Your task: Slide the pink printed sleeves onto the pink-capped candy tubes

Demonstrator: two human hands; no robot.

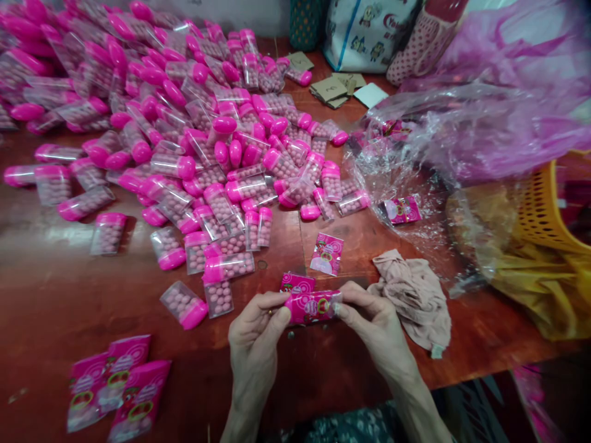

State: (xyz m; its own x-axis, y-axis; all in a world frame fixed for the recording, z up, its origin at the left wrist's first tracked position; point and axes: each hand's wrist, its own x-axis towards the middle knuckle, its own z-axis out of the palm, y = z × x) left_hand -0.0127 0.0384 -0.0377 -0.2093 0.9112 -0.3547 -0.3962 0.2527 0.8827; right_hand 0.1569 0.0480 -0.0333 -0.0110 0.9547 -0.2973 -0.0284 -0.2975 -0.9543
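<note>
Between my two hands a small candy container in a printed pink wrapper lies sideways above the table's near edge. My left hand pinches its left end with thumb and forefinger. At the other end, the fingertips of my right hand close on the wrapper and a clear part. Just behind it lies a flat pink wrapper, partly hidden by the container. Another flat wrapper rests farther back. At the lower left sit several wrapped containers in a loose group.
A large heap of clear candy containers with pink caps covers the back left. To the right are a crumpled beige cloth, clear plastic film, a pink plastic bag and a yellow basket. Cardboard pieces lie behind.
</note>
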